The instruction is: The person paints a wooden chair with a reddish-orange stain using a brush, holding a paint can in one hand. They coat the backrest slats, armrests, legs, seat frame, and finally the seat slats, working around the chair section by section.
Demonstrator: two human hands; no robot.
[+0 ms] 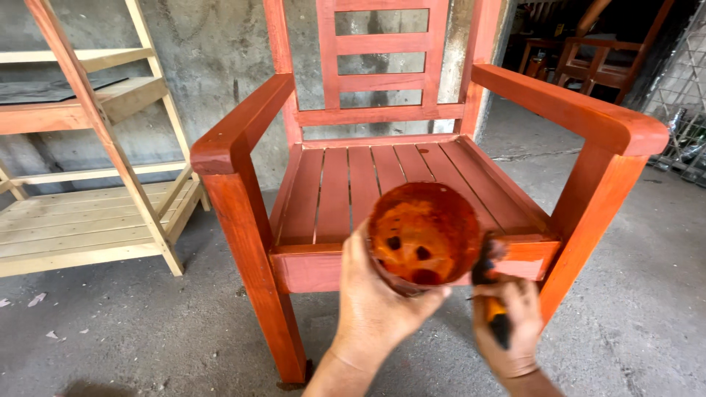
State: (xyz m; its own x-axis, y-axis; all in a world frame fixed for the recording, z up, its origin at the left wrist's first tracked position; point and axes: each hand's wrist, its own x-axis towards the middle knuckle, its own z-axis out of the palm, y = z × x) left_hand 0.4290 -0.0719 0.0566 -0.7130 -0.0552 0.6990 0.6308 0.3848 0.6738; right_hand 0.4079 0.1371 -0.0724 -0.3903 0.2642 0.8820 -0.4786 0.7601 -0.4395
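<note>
Left hand [375, 305] grasps a stain-filled cup [423, 234], right hand [507, 323] clenches a brush [491, 294]; tilting the cup risks spills on the chair [382, 184].

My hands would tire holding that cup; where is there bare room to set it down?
The slatted seat lies bare between the two armrests. Bare concrete floor lies between the chair and the unpainted frame. It is crowded at the seat's front edge, where the left hand holds the cup and the right hand holds a brush.

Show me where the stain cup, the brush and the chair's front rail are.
stain cup [423, 234], head view, stained inside.
brush [487, 266], head view, dark bristle end.
front rail [312, 272], head view, left part.
</note>
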